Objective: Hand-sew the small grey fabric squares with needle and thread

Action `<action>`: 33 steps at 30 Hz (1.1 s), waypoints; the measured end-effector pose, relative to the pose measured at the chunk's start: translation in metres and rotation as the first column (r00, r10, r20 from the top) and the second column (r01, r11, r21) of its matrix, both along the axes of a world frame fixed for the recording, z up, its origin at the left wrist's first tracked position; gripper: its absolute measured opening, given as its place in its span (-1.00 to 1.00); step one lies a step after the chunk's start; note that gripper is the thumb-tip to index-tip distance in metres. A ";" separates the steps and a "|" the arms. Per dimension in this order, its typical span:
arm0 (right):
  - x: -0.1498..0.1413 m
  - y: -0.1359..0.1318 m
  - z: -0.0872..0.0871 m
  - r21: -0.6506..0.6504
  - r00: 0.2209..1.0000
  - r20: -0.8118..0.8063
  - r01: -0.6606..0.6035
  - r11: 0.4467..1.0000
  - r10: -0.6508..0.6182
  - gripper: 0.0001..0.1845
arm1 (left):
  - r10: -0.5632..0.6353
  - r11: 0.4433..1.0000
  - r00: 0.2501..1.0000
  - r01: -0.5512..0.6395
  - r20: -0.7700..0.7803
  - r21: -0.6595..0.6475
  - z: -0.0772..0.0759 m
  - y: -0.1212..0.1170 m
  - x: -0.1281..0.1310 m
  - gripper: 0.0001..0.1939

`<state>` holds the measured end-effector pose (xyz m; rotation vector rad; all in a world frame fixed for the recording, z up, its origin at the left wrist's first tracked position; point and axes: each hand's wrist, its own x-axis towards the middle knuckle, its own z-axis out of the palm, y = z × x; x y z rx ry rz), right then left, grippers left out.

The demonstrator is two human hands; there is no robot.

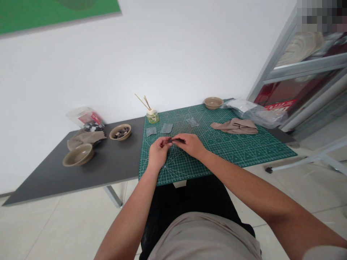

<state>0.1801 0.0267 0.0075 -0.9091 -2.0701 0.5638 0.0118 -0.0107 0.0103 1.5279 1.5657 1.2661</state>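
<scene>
Both hands meet over the green cutting mat (227, 155). Between my left hand (158, 153) and my right hand (191, 144) is a small dark thin object (179, 140); its kind is too small to make out. The fingertips of each hand are closed on it. Just beyond the hands, small clear plastic sachets lie flat on the mat: a left one (151, 131), a middle one (166, 128) and a right one (192, 122).
A reed diffuser (152, 116) stands near the wall. Leftward are a bowl of dark and pale pieces (120, 132), another bowl (78, 155), a cloth (89, 137) and a clear tub (88, 119). Rightward lie a brown cloth (235, 126), a bowl (213, 103) and a plastic bag (257, 112).
</scene>
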 end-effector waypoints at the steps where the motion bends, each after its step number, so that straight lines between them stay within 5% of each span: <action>1: 0.000 0.000 0.000 -0.005 1.000 -0.003 0.006 1.000 -0.006 -0.84 | 0.003 1.000 1.000 -0.003 0.001 0.000 0.000 0.000 0.000 -0.77; 33: 0.000 0.000 0.000 -0.044 1.000 0.022 0.005 0.999 -0.004 -0.86 | 0.013 1.000 1.000 -0.013 -0.028 0.027 0.000 -0.001 0.000 -0.77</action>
